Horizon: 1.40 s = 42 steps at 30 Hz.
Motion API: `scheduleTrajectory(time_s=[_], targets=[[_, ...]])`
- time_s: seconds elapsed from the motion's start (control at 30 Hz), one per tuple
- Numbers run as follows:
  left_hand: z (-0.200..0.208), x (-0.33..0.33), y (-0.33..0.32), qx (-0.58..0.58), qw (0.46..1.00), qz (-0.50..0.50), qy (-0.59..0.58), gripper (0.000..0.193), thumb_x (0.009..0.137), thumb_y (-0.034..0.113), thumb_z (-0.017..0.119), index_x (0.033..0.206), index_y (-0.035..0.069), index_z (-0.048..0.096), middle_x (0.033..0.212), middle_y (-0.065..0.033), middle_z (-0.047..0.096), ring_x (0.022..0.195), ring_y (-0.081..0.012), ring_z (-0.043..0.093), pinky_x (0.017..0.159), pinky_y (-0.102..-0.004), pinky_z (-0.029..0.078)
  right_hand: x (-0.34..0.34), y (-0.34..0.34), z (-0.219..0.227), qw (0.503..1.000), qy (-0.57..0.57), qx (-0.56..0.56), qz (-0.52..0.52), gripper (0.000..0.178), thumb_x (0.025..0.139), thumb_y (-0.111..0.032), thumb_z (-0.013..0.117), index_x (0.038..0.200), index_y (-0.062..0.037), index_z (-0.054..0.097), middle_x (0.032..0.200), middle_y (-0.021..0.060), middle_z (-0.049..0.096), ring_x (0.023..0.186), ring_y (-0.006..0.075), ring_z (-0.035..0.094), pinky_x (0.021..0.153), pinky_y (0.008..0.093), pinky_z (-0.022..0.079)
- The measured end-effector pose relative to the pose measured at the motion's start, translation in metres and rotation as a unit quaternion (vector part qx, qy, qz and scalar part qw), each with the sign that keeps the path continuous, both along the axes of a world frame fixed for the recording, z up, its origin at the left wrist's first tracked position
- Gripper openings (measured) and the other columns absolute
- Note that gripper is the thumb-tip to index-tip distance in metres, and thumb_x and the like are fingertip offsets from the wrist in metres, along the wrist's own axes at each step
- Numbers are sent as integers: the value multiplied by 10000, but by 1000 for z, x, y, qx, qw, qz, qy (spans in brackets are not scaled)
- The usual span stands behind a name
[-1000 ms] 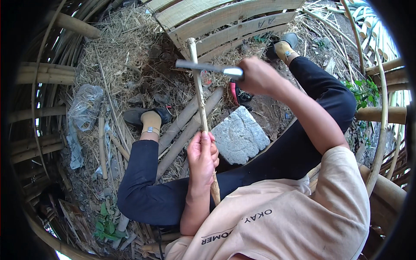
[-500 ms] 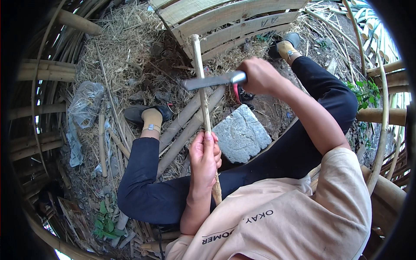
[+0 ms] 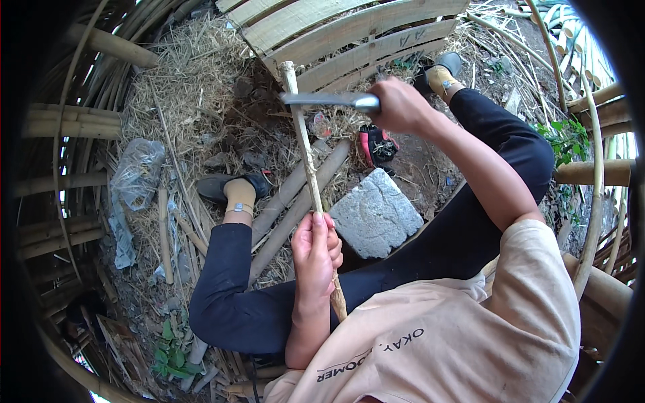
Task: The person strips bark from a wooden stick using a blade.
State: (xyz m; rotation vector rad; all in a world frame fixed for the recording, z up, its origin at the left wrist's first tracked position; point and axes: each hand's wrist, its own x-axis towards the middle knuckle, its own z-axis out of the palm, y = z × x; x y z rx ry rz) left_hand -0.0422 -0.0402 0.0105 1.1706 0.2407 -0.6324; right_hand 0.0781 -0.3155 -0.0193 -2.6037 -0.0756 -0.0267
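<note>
My left hand (image 3: pixel 314 252) is closed around the lower part of a peeled wooden stick (image 3: pixel 304 144), with the thumb lying along it. The stick points away from me, its lower end near my lap. In my right hand (image 3: pixel 398 105) is a large knife (image 3: pixel 322 99), gripped by its handle, which my fingers hide. A metal collar shows at the base of the blade. The blade lies across the stick's upper part, blurred a little by motion; whether it touches the wood I cannot tell.
A pale stone block (image 3: pixel 377 215) sits between my legs, beside wooden poles (image 3: pixel 295 201). Beyond it lies a red and black object (image 3: pixel 376 144). A slatted wooden panel (image 3: pixel 349 40) stands ahead, a clear plastic bag (image 3: pixel 138 171) at left. Bamboo walls (image 3: pixel 67 121) enclose the straw-covered ground.
The knife blade has moved slightly up and left on the picture, nearer the stick's far end. The stick's far end has tilted left and toward me. Both hands keep their hold.
</note>
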Motion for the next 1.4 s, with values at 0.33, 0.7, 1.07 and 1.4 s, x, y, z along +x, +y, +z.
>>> scheduleTrajectory(time_s=[0.33, 0.7, 1.07, 1.4], targets=[[-10, -1, -6, 15, 1000, 5, 16, 254, 1054, 298, 425, 903, 104, 489, 586, 96, 278, 437, 13, 215, 366, -178, 149, 2, 5, 0, 999, 51, 10, 4, 169, 693, -74, 622, 823, -9, 708, 753, 202, 687, 682, 333, 688, 688, 438, 568], [-8, -5, -8, 35, 999, -9, -6, 268, 1055, 305, 422, 885, 105, 476, 579, 97, 281, 430, 13, 218, 367, -179, 150, -8, 3, 2, 998, 25, 60, 19, 110, 708, -82, 654, 759, 10, 682, 715, 209, 662, 681, 354, 667, 675, 438, 543], [-10, -3, -17, 26, 1000, -6, 13, 242, 1056, 278, 419, 898, 106, 479, 582, 90, 274, 431, 5, 208, 365, -184, 155, -14, 14, -5, 995, 20, -15, 99, 118, 676, -75, 657, 773, -24, 701, 694, 148, 677, 625, 287, 672, 634, 418, 569], [-11, -10, -20, 10, 999, -24, 28, 254, 1054, 298, 425, 891, 109, 475, 583, 86, 282, 427, 8, 208, 364, -182, 148, -6, 2, -1, 999, 23, -17, 44, 112, 680, -66, 642, 763, -29, 708, 683, 162, 675, 616, 319, 667, 643, 425, 561]])
